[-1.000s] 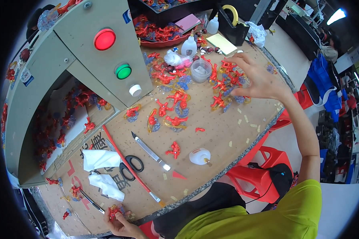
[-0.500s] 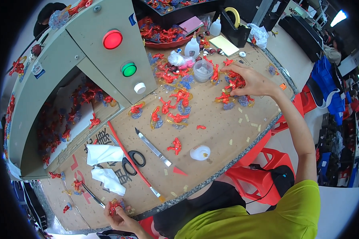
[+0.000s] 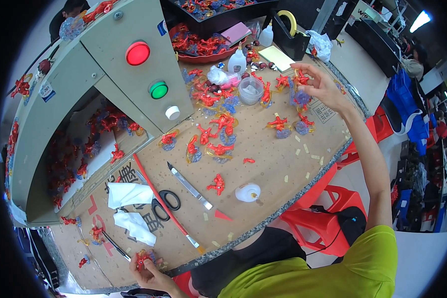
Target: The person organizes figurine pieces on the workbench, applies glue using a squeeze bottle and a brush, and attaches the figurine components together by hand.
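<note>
Hands hold glossy red figurines (w/ translucent blue)

The person wears a yellow-green short-sleeved shirt and black garment, left hand and right hand bare.

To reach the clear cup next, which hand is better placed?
Probably the right hand: it is nearer the cup, although holding a figure. The left hand is farther away, also holding another figure.
</note>
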A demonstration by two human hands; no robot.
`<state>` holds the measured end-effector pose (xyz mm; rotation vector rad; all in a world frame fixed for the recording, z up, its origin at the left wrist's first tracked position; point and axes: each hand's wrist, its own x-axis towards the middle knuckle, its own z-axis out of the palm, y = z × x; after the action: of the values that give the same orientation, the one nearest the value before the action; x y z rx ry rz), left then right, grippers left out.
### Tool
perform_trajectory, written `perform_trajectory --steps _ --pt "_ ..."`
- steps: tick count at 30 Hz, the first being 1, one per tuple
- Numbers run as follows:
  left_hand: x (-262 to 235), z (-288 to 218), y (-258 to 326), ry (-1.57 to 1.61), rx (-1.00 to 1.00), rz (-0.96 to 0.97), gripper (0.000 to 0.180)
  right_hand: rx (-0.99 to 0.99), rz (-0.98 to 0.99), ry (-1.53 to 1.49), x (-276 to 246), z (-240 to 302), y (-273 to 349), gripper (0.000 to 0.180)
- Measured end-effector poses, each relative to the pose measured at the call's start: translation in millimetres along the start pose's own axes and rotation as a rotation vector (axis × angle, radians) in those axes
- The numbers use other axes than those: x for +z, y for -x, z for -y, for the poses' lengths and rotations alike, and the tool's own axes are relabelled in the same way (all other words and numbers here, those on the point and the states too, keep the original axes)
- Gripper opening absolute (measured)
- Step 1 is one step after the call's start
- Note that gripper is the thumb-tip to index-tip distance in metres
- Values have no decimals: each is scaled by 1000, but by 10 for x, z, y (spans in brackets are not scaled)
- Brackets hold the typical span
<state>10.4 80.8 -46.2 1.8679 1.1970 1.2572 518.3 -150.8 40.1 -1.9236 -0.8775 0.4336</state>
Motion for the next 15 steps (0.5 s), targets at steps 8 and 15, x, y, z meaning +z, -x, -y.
perform_trajectory --steps 8,15 --pt "22 -6 3 -28 -13 13 26 161 -231 -989 -2 -274 37 41" --pt "-10 12 5 -48 -44 24 26 155 -261 -1341 3 -349 72 46"
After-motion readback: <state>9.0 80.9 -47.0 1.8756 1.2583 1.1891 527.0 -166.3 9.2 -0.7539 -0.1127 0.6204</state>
